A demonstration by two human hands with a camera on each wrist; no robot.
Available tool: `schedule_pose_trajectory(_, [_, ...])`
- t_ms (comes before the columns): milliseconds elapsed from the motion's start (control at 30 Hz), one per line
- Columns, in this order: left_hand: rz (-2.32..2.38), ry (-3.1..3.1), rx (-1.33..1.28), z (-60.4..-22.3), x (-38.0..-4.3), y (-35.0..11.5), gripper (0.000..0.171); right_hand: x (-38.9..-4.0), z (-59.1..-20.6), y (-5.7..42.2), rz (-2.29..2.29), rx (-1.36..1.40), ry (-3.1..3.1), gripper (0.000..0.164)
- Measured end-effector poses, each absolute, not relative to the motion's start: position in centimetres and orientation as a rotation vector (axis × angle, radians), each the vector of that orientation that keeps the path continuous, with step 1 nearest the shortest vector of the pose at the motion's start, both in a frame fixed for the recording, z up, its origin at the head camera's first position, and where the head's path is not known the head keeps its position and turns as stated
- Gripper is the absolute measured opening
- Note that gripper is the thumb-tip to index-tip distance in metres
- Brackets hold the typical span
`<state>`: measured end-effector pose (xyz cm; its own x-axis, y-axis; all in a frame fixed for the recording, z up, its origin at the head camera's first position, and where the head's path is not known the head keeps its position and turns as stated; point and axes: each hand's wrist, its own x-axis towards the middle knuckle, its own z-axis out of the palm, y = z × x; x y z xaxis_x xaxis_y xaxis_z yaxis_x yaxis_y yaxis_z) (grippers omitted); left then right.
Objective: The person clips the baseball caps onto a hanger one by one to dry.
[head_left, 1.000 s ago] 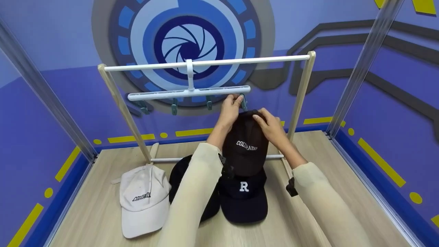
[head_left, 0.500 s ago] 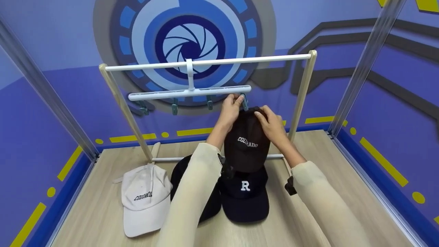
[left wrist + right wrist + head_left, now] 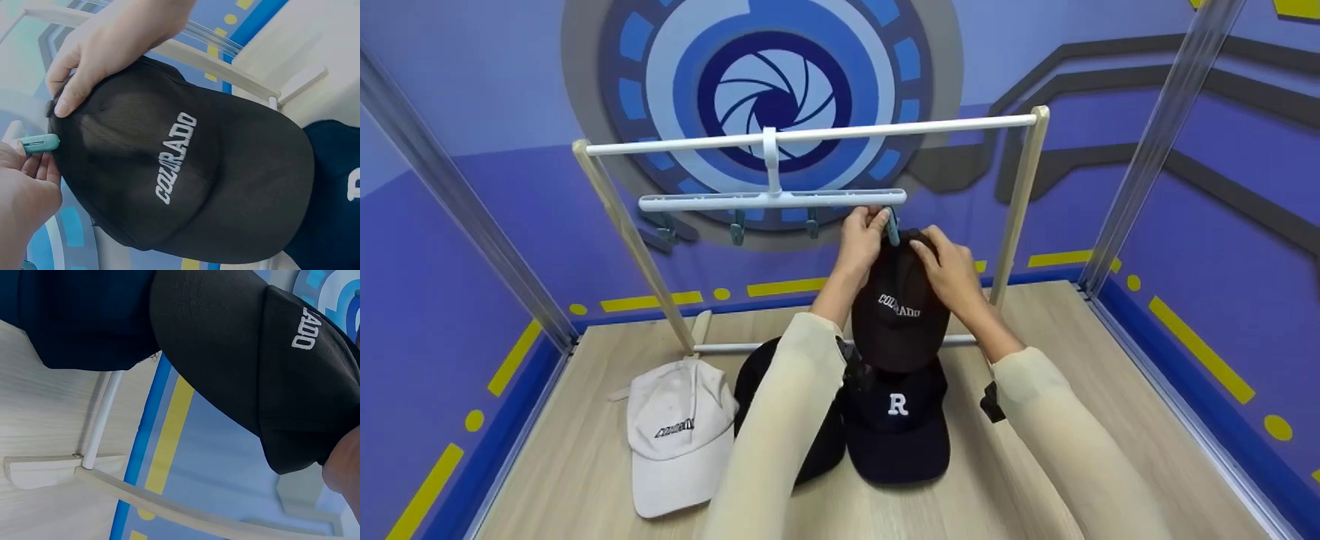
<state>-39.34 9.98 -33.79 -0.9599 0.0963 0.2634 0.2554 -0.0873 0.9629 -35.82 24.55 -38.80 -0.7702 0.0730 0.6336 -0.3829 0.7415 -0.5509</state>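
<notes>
My right hand (image 3: 952, 271) pinches the top edge of a dark brown baseball cap (image 3: 901, 330) lettered COLORADO, which hangs brim down. Just left of it my left hand (image 3: 861, 244) pinches a teal clothespin (image 3: 893, 225) at the right end of a white clip hanger (image 3: 810, 199). In the left wrist view the clothespin (image 3: 40, 143) points at the cap's edge, its tip right at the fabric, while the right thumb (image 3: 70, 98) presses the cap close beside it. The right wrist view has the cap's brim (image 3: 214, 343) and only part of the hand (image 3: 346, 464).
The hanger hooks over the white rod (image 3: 915, 131) of a wooden rack (image 3: 634, 247); several more teal clips hang from it. Below lie a white cap (image 3: 682, 442), a black cap (image 3: 821, 450) partly behind the left sleeve, and a navy cap (image 3: 896, 442) with an R.
The brown cap has risen slightly toward the clothespin, with my right hand lifting it. My left hand keeps its hold on the clothespin, and the hanger has tilted a little.
</notes>
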Motion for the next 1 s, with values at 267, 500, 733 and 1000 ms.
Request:
schedule_pose_trajectory(267, [-2.137, -2.089, -0.404, -33.6, -39.4, 10.3, 0.024, -36.2, -37.9, 24.6, 0.884, 0.163, -2.268, 0.028])
schedule_pose_trajectory(500, [-2.296, -1.998, -0.490, -33.7, -39.4, 10.6, 0.026, -36.9, -38.2, 25.4, 0.743, 0.125, -2.217, 0.030])
schedule_pose_trajectory(733, [-2.391, -1.901, -0.542, -33.4, -39.2, 10.6, 0.035, -38.2, -37.8, 25.8, 0.495, 0.218, -2.023, 0.028])
schedule_pose_trajectory(1000, [-2.344, -1.818, -0.598, -33.2, -39.3, 11.0, 0.032, -39.0, -37.0, 26.6, 0.396, 0.327, -1.843, 0.024])
